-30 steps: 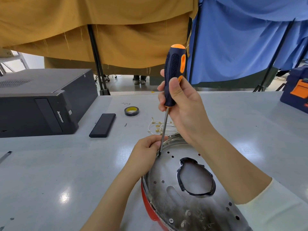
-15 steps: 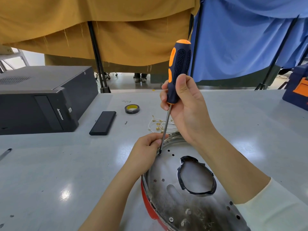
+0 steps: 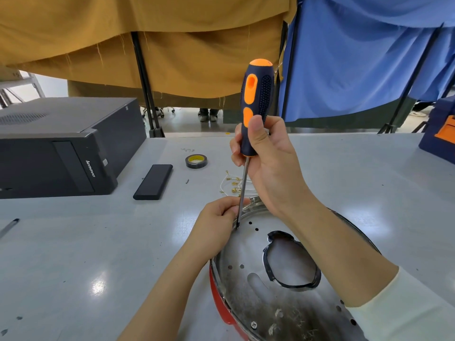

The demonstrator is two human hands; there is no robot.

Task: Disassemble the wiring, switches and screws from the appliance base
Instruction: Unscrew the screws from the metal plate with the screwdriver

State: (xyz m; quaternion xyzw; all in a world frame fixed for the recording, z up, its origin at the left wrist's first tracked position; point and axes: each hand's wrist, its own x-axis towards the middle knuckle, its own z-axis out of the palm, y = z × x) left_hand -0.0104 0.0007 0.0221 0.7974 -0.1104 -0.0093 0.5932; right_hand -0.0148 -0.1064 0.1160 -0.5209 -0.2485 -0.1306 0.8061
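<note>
Appliance base (image 3: 283, 291) sits on the grey table (image 3: 86, 254) at the near edge, bottom right of view: round metal plate up, red rim showing along its left side, near part cut off by the frame.

Right hand (image 3: 270, 163) has a closed grip around the lower handle of the screwdriver (image 3: 256, 104), thumb on the front of the handle. Shaft runs nearly upright, leaning slightly, tip down on the plate just inside its far-left rim, next to two small holes.

Left hand (image 3: 216, 222) rests on that same rim, fingers curled and pinching around the shaft just above the tip. Can't see the screw head itself, tip and fingers hide it.

One screw (image 3: 253, 324) shows on the near-left part of the plate. A big oval cutout with a black edge sits mid-plate, right forearm crossing over it.

Loose wires with gold terminals (image 3: 234, 185) lie on the table just beyond the base, behind the shaft.

Room: bare table left of the base up to the near edge. Further back left: black slab (image 3: 154, 182), tape roll (image 3: 196, 161), a computer case (image 3: 61, 146) well apart at the left edge. Blue toolbox (image 3: 440, 134) at the far right edge. Curtains hang past the far table edge.
</note>
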